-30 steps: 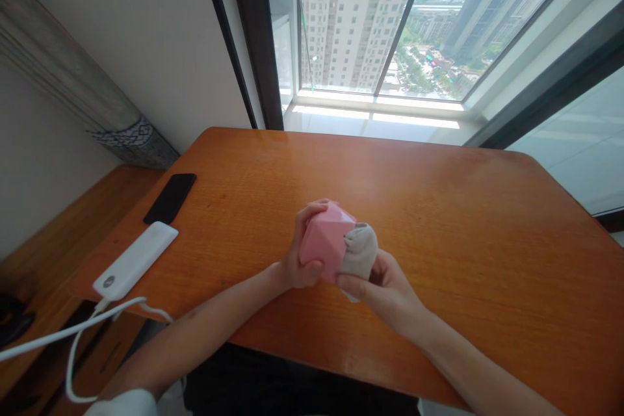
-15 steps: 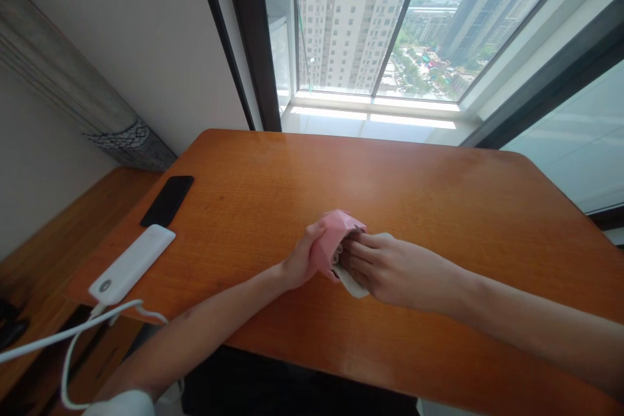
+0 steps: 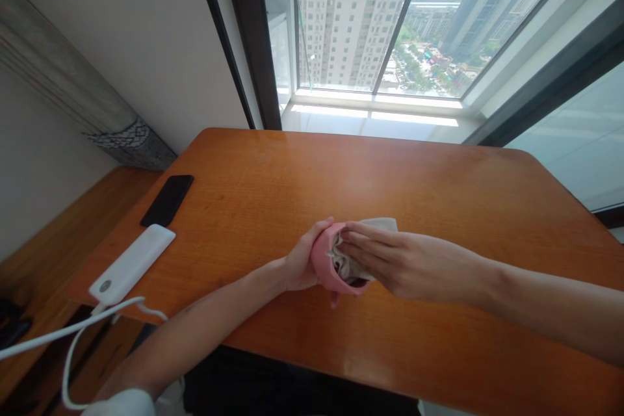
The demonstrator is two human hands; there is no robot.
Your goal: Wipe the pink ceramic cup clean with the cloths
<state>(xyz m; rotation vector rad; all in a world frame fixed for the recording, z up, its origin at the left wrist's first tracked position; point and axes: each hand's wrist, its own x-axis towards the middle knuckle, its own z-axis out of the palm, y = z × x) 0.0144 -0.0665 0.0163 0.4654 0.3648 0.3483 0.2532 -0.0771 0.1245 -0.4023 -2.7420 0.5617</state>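
My left hand (image 3: 303, 260) is wrapped round a pink cup (image 3: 325, 261), held tilted above the table with its mouth turned to the right. A pale grey-white cloth (image 3: 345, 266) is bunched inside the mouth, and one flap of it sticks out at the upper right. The fingers of my right hand (image 3: 390, 257) press together on the cloth at the cup's opening. Their tips are partly hidden by the cloth and the rim. The inside of the cup beyond the cloth cannot be seen.
A brown wooden table (image 3: 439, 208) lies beneath my hands. At its left side are a black phone (image 3: 167, 200) and a white power bank (image 3: 131, 264) with a white cable (image 3: 68, 330). A window (image 3: 361, 32) is behind the table, and a curtain (image 3: 73, 65) hangs at the left.
The cup has turned, so its mouth shows more and faces me more. My right hand and the cloth have shifted round the rim; the flap has gone from below to the upper right.
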